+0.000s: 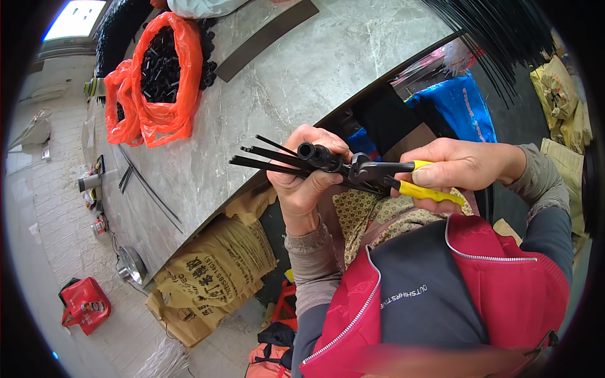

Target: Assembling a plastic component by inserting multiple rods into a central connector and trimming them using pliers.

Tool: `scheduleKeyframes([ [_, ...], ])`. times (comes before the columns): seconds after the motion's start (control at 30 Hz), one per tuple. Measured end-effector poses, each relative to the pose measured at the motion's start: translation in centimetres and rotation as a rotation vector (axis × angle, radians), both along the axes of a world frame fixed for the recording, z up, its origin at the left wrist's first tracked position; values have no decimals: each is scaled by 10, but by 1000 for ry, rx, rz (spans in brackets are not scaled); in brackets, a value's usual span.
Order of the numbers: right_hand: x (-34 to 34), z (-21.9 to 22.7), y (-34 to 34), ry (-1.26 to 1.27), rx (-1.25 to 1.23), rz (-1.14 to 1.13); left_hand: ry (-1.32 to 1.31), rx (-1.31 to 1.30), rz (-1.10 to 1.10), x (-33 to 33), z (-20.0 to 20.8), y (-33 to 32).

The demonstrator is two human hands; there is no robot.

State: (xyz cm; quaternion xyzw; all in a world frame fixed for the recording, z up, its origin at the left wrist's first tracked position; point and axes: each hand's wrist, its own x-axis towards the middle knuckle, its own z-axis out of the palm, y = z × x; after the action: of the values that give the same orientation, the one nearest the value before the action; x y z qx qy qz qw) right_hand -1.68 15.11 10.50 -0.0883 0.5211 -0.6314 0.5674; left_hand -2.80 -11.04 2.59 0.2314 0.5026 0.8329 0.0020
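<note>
My left hand (297, 194) is closed round several thin black rods (270, 165) and a short black tubular fitting (319, 156) with a round open end. The rods' ends stick out to the left past my fingers. In my closed right hand (465, 164) are pliers (435, 193) with yellow handles and a dark metal head. The pliers' jaws meet the black pieces just right of my left fingers; exactly what lies between them I cannot make out. Both hands are above my lap, beside the table edge.
On the grey marbled table (277, 69) stand orange plastic bags (190, 82) of small black parts, near a flat dark strip (265, 39). Long black rods (495, 38) overhang the far right. A brown paper sack (220, 268) and a blue bag (459, 104) sit below table level.
</note>
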Motion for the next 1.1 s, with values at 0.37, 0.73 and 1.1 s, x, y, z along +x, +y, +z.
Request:
scheduleKeyframes([
  [0.37,-7,-12,4,-31,-54,53,-11,-51,38,4,8,7],
  [0.73,-16,-9,-1,63,-1,-1,-63,-26,123,9,9,7],
  [1.1,-26,-12,-7,1009,299,64,-121,-96,251,17,10,7],
])
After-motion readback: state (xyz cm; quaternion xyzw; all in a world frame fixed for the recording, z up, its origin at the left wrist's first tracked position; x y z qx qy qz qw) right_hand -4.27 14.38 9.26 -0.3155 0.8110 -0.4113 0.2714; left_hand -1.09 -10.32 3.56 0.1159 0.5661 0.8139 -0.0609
